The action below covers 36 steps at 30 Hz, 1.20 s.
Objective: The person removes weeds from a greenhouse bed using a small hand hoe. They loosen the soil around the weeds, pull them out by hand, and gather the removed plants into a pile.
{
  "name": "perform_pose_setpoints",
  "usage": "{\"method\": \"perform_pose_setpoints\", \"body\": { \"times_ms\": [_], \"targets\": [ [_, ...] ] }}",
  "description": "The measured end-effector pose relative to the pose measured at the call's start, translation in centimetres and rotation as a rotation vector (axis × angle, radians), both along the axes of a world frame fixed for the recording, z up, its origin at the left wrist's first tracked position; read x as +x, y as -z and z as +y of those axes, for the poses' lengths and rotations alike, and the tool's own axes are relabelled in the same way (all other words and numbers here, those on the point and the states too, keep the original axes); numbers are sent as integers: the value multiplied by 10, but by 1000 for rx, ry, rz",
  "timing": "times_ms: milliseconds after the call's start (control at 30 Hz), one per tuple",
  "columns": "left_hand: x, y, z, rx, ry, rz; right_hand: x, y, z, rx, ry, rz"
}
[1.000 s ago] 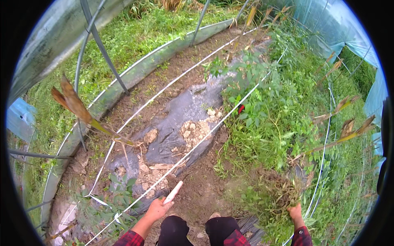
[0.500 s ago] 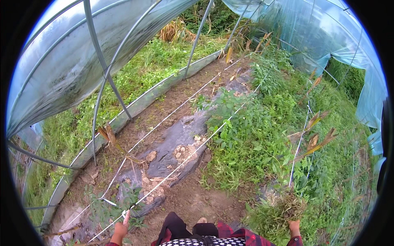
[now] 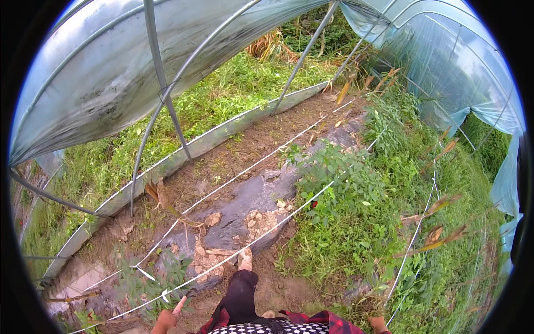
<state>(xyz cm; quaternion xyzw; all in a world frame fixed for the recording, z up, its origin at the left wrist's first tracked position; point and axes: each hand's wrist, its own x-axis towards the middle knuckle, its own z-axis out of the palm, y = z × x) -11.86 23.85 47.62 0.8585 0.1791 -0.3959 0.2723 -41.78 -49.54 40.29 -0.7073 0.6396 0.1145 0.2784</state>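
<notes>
The slender, pale-handled hand tool with a dark head (image 3: 179, 305) points up and away at lower left, near the taut white cord (image 3: 222, 260). The left hand's (image 3: 165, 320) grip encloses the handle, apparently keeping the head clear of the fingers. The right hand (image 3: 379, 322) adjoins a brown-green leafy clump (image 3: 360, 309); its grip's closure cannot be determined. Crumbly tan soil clods (image 3: 257, 221) lie on grey-black plastic film (image 3: 262, 187), probably weighting it.
</notes>
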Motion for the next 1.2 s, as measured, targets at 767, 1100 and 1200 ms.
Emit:
{"method": "perform_pose_setpoints", "body": {
  "times_ms": [767,1100,1200],
  "targets": [
    [217,-19,-63,-49,-236,61,870,-236,234,-111,-1803,-915],
    [161,-22,-63,184,235,-74,278,81,-52,540,-1497,599],
    [186,-32,-115,264,378,-155,173,95,-94,302,-1542,508]
  ]
}}
